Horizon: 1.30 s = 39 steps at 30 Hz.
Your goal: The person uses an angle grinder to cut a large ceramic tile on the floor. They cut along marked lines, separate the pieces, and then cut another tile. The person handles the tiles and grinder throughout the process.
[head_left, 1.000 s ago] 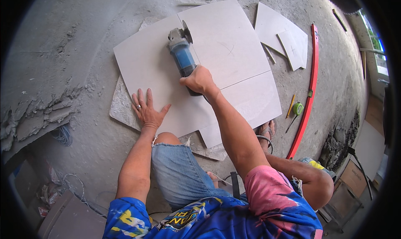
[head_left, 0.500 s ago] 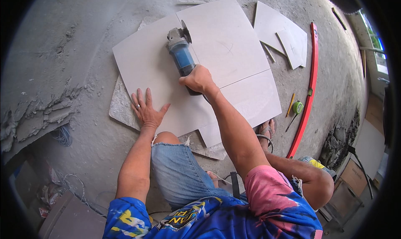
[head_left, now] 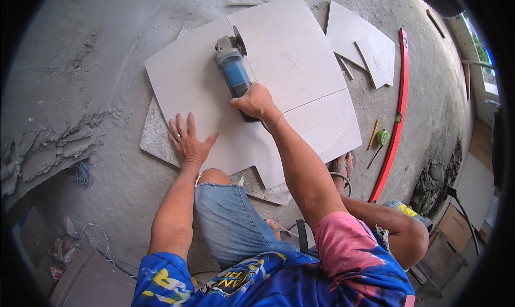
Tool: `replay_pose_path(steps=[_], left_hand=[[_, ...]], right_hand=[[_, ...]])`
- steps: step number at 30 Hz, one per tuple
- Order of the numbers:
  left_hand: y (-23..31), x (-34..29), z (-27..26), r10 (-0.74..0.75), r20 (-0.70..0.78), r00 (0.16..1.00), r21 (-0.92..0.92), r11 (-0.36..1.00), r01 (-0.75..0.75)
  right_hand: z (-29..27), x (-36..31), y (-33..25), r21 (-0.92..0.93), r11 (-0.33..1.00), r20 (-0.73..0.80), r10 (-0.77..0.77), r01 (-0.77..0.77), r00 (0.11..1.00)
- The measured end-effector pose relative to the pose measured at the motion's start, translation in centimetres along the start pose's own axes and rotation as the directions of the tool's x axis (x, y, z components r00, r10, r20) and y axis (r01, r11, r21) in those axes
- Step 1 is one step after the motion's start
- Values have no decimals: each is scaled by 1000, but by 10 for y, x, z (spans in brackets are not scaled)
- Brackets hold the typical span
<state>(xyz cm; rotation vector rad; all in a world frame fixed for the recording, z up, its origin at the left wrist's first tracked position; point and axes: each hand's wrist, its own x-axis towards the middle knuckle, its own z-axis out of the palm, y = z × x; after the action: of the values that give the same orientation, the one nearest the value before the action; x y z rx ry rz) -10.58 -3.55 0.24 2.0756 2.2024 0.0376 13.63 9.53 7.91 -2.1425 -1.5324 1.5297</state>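
The right hand (head_left: pixel 256 101) is clenched around the rear handle of a blue angle grinder (head_left: pixel 232 71), whose disc stands on the large grey tile (head_left: pixel 279 55) at a line across its far part, while the left hand (head_left: pixel 188 141) lies flat with fingers spread on the near left corner of the same tile, grasping nothing. Under the tile a rougher slab (head_left: pixel 153 141) sticks out at the left, the person's bent knee in denim shorts (head_left: pixel 225 221) touches its near edge, and right of the tile lie smaller tile pieces (head_left: pixel 359 39), a pencil (head_left: pixel 373 134), a green tape measure (head_left: pixel 382 137) and a long red spirit level (head_left: pixel 394 119) on the dusty concrete floor (head_left: pixel 80 65).
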Motion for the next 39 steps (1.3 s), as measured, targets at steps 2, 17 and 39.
replay_pose_path(steps=[2, 17, 39], left_hand=[[1, 0, 0, -2, 3, 1000, -3, 1000, 2], [-1, 0, 2, 7, -18, 1000, 0, 1000, -7], [0, 0, -1, 1, 10, 1000, 17, 1000, -2]], right_hand=[[0, -1, 0, 2, 1000, 1, 3, -3, 1000], [4, -8, 8, 2, 999, -28, -42, 42, 999], [3, -10, 9, 21, 1000, -19, -8, 9, 1000]])
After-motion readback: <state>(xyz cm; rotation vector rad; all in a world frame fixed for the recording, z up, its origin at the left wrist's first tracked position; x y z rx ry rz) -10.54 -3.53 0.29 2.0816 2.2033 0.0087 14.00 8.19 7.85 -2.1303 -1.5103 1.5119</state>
